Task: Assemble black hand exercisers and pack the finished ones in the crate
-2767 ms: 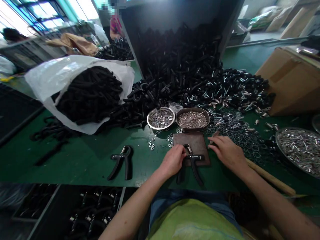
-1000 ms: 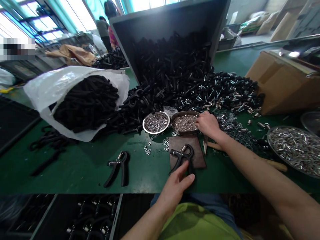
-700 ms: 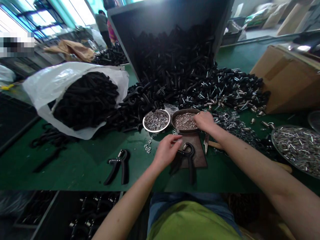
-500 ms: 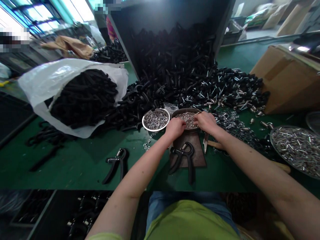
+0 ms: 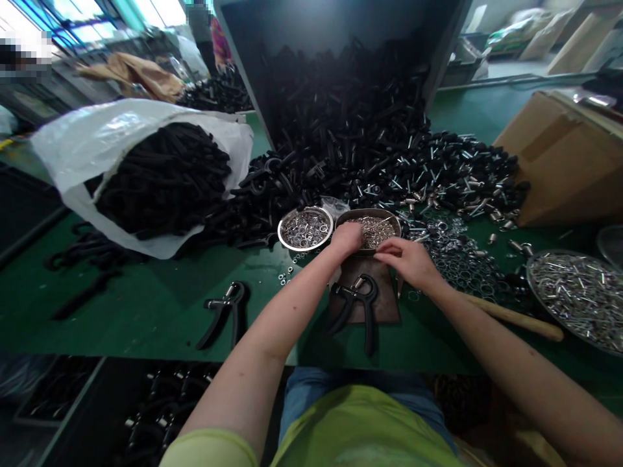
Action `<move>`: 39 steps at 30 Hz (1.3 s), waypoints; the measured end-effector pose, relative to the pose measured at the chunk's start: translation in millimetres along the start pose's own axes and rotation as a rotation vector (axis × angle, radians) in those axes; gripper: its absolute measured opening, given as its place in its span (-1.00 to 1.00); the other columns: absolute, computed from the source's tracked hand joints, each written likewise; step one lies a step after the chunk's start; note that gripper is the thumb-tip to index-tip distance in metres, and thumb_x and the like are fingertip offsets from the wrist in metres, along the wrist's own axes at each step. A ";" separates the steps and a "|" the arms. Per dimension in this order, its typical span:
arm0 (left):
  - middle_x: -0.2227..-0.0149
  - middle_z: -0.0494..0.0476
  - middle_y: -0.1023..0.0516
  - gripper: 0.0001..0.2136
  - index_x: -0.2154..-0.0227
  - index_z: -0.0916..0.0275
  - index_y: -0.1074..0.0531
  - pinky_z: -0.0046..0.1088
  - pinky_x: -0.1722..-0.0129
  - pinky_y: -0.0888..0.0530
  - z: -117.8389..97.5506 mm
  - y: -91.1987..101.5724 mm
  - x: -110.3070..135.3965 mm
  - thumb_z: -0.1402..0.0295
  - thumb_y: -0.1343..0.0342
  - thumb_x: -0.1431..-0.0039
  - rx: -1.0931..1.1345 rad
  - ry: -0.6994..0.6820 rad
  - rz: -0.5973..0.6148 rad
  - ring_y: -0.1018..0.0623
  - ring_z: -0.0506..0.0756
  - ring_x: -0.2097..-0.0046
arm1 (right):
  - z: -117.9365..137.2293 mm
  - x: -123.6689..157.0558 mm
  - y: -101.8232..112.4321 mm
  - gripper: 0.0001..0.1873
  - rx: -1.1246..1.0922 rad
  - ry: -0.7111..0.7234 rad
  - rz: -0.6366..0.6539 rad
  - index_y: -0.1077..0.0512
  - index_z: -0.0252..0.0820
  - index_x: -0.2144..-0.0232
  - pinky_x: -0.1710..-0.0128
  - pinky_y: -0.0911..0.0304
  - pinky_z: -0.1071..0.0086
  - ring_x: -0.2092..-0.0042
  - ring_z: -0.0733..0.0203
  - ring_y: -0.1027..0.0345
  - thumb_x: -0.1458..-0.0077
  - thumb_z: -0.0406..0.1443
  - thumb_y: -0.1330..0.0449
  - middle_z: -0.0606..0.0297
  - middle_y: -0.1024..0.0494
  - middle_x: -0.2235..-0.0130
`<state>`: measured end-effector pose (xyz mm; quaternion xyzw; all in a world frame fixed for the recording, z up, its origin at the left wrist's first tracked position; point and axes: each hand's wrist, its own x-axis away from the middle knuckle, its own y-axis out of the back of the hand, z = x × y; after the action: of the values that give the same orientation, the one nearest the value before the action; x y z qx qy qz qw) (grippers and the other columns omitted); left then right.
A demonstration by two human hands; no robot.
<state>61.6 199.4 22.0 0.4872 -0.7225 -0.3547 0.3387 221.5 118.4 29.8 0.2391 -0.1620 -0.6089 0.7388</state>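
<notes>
My left hand is closed, its fingertips dipping into an oval metal bowl of small metal pieces; what they grip is hidden. At the bowl's near right edge, my right hand has thumb and fingers pinched together, and anything between them is too small to name. Just below both hands, a black hand grip strengthener with a spring lies on a brown metal plate. A second hand grip strengthener rests farther left on the green table.
A round bowl of metal rings stands left of my hands. Black handles pile up behind, beside a white sack. On the right are loose rings, a wooden tool handle, a pan of metal pins and a cardboard box.
My right hand has drawn back from inside the oval bowl to its near right edge, fingers pinched. My left hand stays at the bowl, slightly farther in. The view has shifted a little.
</notes>
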 end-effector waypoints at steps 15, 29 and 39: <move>0.40 0.08 -0.53 -0.72 0.39 0.34 -0.44 -0.63 0.50 -0.40 53.0 10.7 120.6 0.27 -0.32 0.12 1.320 0.262 -0.049 -0.45 -0.12 0.49 | -1.4 2.6 -26.7 -0.99 0.211 0.122 0.259 -0.49 -0.16 0.49 0.30 -0.16 0.42 0.33 0.28 -0.35 0.07 -0.33 -0.27 0.37 -0.51 0.40; 0.45 0.06 -0.53 -0.78 0.43 0.32 -0.44 -0.57 0.45 -0.36 49.0 -9.8 163.8 0.25 -0.23 0.05 1.192 0.264 -0.017 -0.45 -0.05 0.45 | 13.8 -17.8 -28.8 -0.93 0.238 -0.061 0.424 -0.48 -0.19 0.56 0.46 -0.10 0.43 0.46 0.29 -0.32 0.19 -0.32 -0.30 0.38 -0.48 0.56; 0.40 0.03 -0.54 -0.87 0.43 0.24 -0.50 -0.50 0.32 -0.32 33.8 -27.8 157.9 0.29 -0.17 -0.03 0.721 0.052 -0.089 -0.47 0.04 0.33 | 5.6 -23.2 -32.8 -0.91 0.095 -0.218 0.521 -0.43 -0.25 0.52 0.58 -0.07 0.48 0.59 0.40 -0.18 0.17 -0.33 -0.23 0.41 -0.40 0.60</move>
<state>-0.4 48.9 3.7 0.6154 -0.7703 -0.0789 0.1476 186.8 135.5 17.6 0.1568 -0.3248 -0.4126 0.8365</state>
